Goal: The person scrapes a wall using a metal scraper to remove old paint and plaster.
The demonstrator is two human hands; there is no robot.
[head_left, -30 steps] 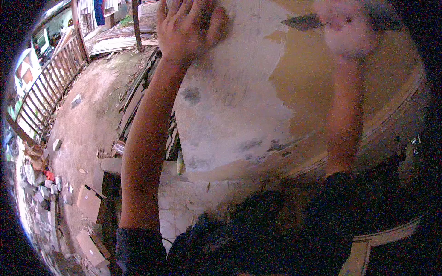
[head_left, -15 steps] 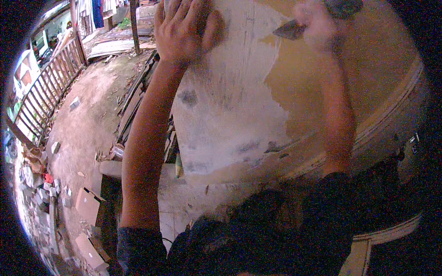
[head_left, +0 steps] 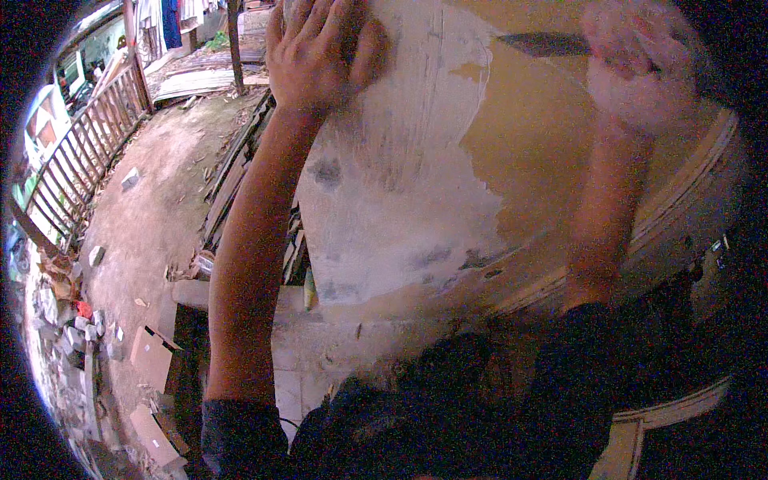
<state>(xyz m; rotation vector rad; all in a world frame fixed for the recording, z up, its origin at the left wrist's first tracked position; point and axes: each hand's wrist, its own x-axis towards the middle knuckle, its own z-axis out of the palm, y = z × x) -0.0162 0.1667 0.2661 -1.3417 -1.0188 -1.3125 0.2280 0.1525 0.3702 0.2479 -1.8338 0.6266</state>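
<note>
My left hand [head_left: 318, 56] lies against the upper left edge of a wall [head_left: 400, 216], fingers stretched out, holding nothing that I can see. In my right hand [head_left: 636, 68], slightly blurred, is a scraper [head_left: 540, 44]; its dark pointed blade points left over the yellow paint [head_left: 520, 120]. My fingers hide most of the handle. Bare whitish plaster with streaks and grey smudges covers the wall's left side, and a ragged border divides it from the yellow coat on the right.
To the left runs a dirt path [head_left: 148, 192] beside a wooden railing [head_left: 88, 148]. Old boards [head_left: 240, 168] lean near the wall's edge. Cardboard boxes [head_left: 154, 356] and rubble [head_left: 72, 340] lie at the lower left. A pale moulding [head_left: 680, 204] curves along the right.
My right hand has moved to the right with the scraper, and the blade now shows longer and flatter. My left hand has stayed in place.
</note>
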